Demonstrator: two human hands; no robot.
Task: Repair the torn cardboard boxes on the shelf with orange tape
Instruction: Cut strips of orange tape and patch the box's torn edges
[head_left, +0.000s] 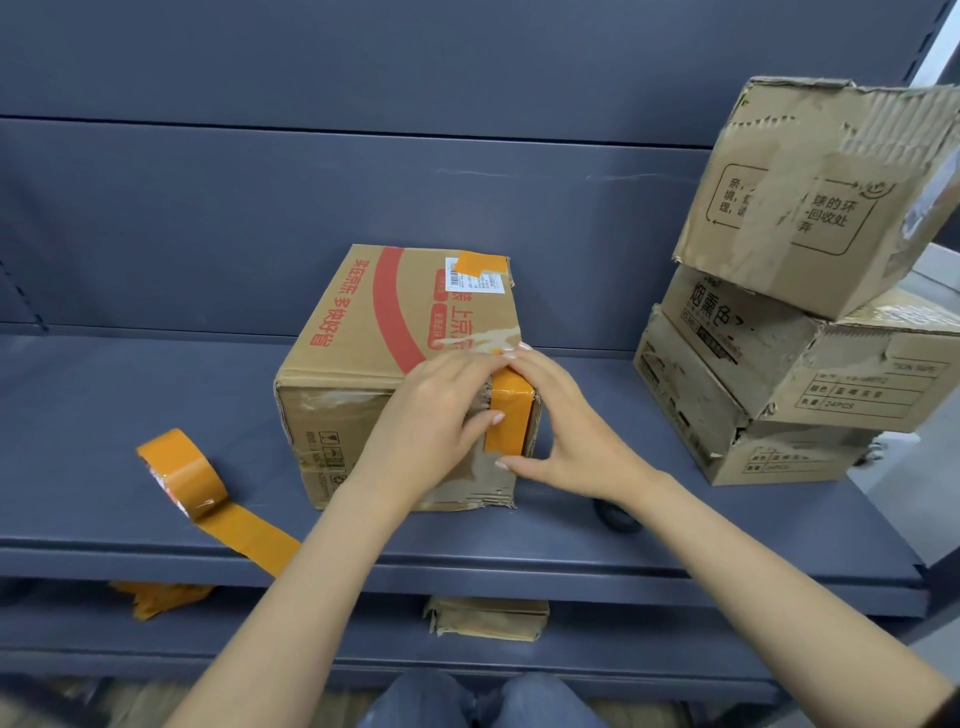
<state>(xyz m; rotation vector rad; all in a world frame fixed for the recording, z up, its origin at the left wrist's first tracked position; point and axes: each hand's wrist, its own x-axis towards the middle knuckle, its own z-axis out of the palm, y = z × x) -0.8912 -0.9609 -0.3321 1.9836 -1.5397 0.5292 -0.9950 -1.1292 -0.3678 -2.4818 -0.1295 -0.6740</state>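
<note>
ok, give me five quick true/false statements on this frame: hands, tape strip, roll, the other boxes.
1. Both hands, left hand and right hand, press an orange tape strip on the red-printed box. True.
2. The strip sits on the box's left corner. False: it wraps the near right top edge.
3. The tape roll lies on the shelf left of that box, its tail loose. True.
4. The right hand holds the roll. False: neither hand touches it.
5. The stacked boxes on the right carry orange tape. False: none visible on them.
</note>
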